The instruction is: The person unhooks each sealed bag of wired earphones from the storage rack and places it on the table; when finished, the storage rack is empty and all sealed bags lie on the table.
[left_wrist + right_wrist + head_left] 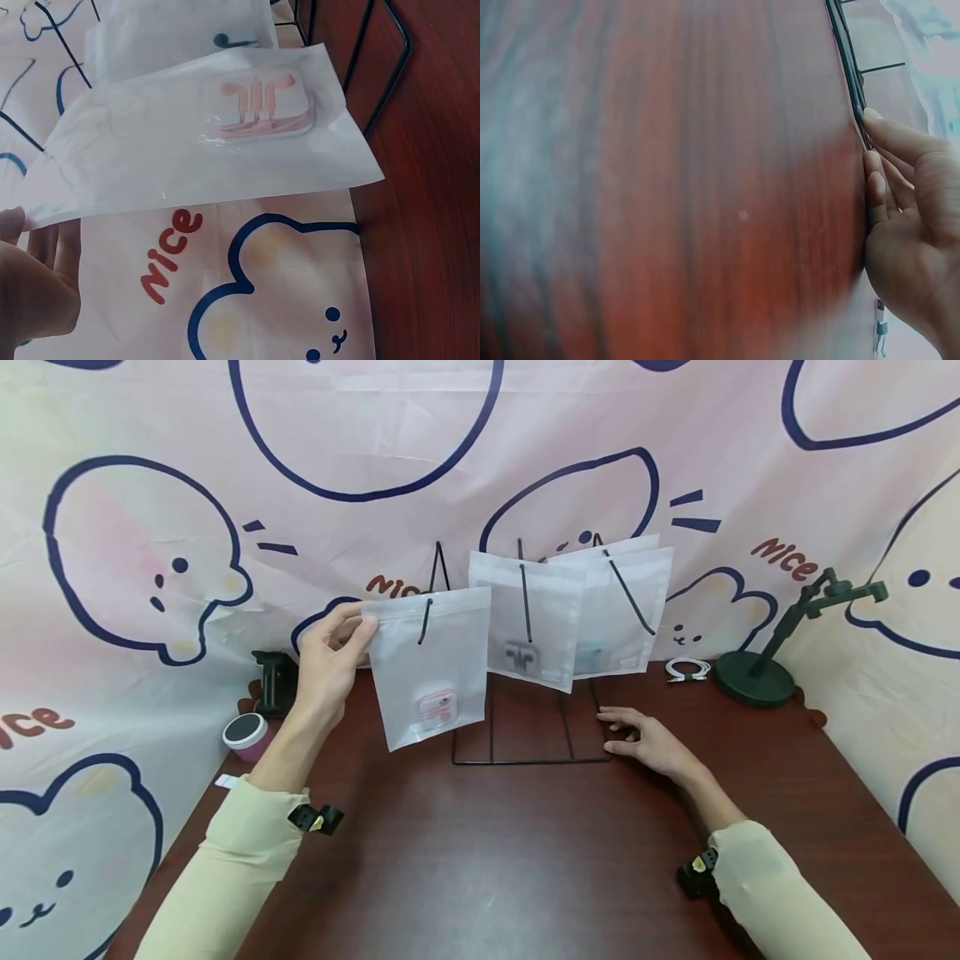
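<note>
At the left of the head view, my left hand (333, 647) pinches the upper left corner of a frosted zip bag (397, 693). A black hook passes through the top of this bag, and earphones in a pink-trimmed case (266, 101) lie inside it. On the right, my right hand (652, 743) holds the black wire display rack (525, 762) near the front right corner of its base. Its thumb and fingertips (874, 116) are at the wire. Another frosted bag (510, 602) with dark earphones hangs on the middle hook; more bags (630, 589) overlap on the right hook.
A green stand (757, 677) with a jointed arm and a coiled white cable (686, 669) sit at the back right. At the left edge are a black stand (276, 683) and a round pink-and-white container (246, 732). A printed cloth hangs behind the brown table (480, 877).
</note>
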A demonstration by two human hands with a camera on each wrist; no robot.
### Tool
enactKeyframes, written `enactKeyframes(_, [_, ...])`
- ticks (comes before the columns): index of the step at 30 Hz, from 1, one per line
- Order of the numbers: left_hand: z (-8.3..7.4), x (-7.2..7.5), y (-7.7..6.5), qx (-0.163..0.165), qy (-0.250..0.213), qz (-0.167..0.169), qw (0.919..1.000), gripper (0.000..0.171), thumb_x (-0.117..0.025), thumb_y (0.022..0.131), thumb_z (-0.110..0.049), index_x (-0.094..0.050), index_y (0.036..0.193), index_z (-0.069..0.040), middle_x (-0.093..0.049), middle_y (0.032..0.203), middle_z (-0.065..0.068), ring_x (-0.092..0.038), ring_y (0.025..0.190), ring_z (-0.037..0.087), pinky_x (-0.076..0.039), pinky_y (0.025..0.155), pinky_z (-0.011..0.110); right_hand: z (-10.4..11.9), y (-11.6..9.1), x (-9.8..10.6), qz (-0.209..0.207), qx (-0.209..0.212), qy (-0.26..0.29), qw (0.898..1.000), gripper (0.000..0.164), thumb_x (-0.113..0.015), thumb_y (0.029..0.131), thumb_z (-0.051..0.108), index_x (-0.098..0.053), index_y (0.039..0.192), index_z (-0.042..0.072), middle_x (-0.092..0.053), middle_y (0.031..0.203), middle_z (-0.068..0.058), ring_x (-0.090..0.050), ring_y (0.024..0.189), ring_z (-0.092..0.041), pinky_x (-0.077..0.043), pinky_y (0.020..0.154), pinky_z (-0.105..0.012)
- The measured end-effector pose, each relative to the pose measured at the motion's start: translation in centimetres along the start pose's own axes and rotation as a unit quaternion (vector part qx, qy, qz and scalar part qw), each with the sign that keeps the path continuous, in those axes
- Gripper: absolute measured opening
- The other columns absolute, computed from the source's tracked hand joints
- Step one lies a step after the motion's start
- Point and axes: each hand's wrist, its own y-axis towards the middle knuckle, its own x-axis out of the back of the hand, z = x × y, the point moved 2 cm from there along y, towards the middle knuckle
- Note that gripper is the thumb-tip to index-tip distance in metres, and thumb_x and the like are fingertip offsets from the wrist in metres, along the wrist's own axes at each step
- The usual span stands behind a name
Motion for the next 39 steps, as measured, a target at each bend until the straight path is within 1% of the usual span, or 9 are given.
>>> enactKeyframes(8, [-1.4,0.6,-2.5,-0.001,0.016,-0.004,0.9999,0.031,-0.071,0.100,-0.027,-0.072,0.130,-0.017,-0.071,0.118,0.003,-0.068,0.095,0.020,-0.059,0.077,0.022,0.5,-0.1,0.1,-0.002,0.002,0.006,1.000,0.052,-0.075,0.097,0.013,-0.059,0.145,0.001,-0.049,0.156,-0.016,-0.056,0.124,-0.034,-0.047,0.090,-0.035])
enactKeyframes(11, [-1.9,0.8,-3.4,-0.004,0.009,-0.007,0.9999,0.032,-0.072,0.100,-0.024,-0.072,0.130,-0.015,-0.072,0.117,0.003,-0.069,0.095,0.020,-0.059,0.078,0.022,0.6,-0.1,0.2,-0.002,0.001,0.002,1.000,0.052,-0.074,0.097,0.013,-0.058,0.145,0.001,-0.049,0.156,-0.016,-0.056,0.125,-0.034,-0.047,0.090,-0.034])
enactKeyframes(18, [-2.9,1.1,-4.9,-0.017,0.011,-0.013,0.9997,0.030,-0.072,0.100,-0.020,-0.074,0.129,-0.014,-0.073,0.116,0.002,-0.069,0.099,0.022,-0.059,0.083,0.023,0.1,0.2,0.4,-0.005,-0.004,-0.007,1.000,0.051,-0.073,0.098,0.014,-0.058,0.146,0.005,-0.051,0.154,-0.013,-0.056,0.124,-0.031,-0.045,0.090,-0.031])
enactKeyframes(22, [-3.4,1.5,-5.7,-0.036,-0.004,-0.016,0.9992,0.028,-0.071,0.100,-0.015,-0.074,0.126,-0.009,-0.075,0.114,0.002,-0.070,0.098,0.022,-0.060,0.080,0.025,-0.1,0.2,0.0,-0.005,-0.006,-0.007,1.000,0.051,-0.073,0.098,0.012,-0.059,0.146,0.005,-0.051,0.154,-0.011,-0.056,0.124,-0.030,-0.045,0.090,-0.030])
enactKeyframes(27, [-4.0,2.3,-6.5,-0.060,-0.041,-0.022,0.9971,0.025,-0.072,0.098,-0.008,-0.075,0.122,-0.002,-0.078,0.106,0.004,-0.072,0.092,0.019,-0.060,0.077,0.025,-0.2,0.2,-0.3,-0.004,-0.008,-0.007,1.000,0.051,-0.074,0.097,0.013,-0.060,0.145,0.005,-0.049,0.156,-0.011,-0.056,0.123,-0.029,-0.045,0.088,-0.029])
enactKeyframes(31, [-4.5,3.5,-6.8,-0.069,-0.065,-0.048,0.9944,0.024,-0.073,0.096,-0.004,-0.075,0.119,0.002,-0.079,0.100,0.006,-0.071,0.088,0.018,-0.059,0.075,0.023,-0.4,0.4,-0.4,-0.005,-0.012,-0.004,1.000,0.050,-0.074,0.097,0.013,-0.060,0.145,0.006,-0.049,0.157,-0.009,-0.055,0.123,-0.029,-0.045,0.088,-0.028])
enactKeyframes(33, [-4.6,4.1,-6.8,-0.064,-0.080,-0.066,0.9925,0.024,-0.073,0.095,-0.002,-0.074,0.118,0.005,-0.078,0.098,0.007,-0.070,0.086,0.018,-0.058,0.072,0.023,-0.3,0.4,-0.4,-0.005,-0.011,-0.004,1.000,0.050,-0.074,0.098,0.014,-0.060,0.145,0.006,-0.049,0.157,-0.009,-0.055,0.124,-0.029,-0.045,0.088,-0.028])
enactKeyframes(35, [-4.5,4.8,-6.9,-0.050,-0.093,-0.083,0.9909,0.025,-0.074,0.095,-0.001,-0.074,0.118,0.006,-0.078,0.096,0.009,-0.069,0.083,0.019,-0.058,0.069,0.023,-0.2,0.3,-0.4,-0.005,-0.010,-0.006,1.000,0.050,-0.074,0.098,0.014,-0.060,0.145,0.006,-0.048,0.157,-0.009,-0.055,0.124,-0.029,-0.045,0.088,-0.029])
enactKeyframes(39, [-3.7,5.9,-7.0,-0.004,-0.102,-0.100,0.9897,0.029,-0.076,0.094,-0.004,-0.073,0.121,0.005,-0.077,0.095,0.008,-0.067,0.080,0.020,-0.058,0.066,0.023,-0.1,0.2,-0.4,-0.003,-0.011,-0.013,1.000,0.050,-0.074,0.098,0.014,-0.060,0.145,0.006,-0.047,0.158,-0.010,-0.055,0.125,-0.030,-0.045,0.090,-0.032])
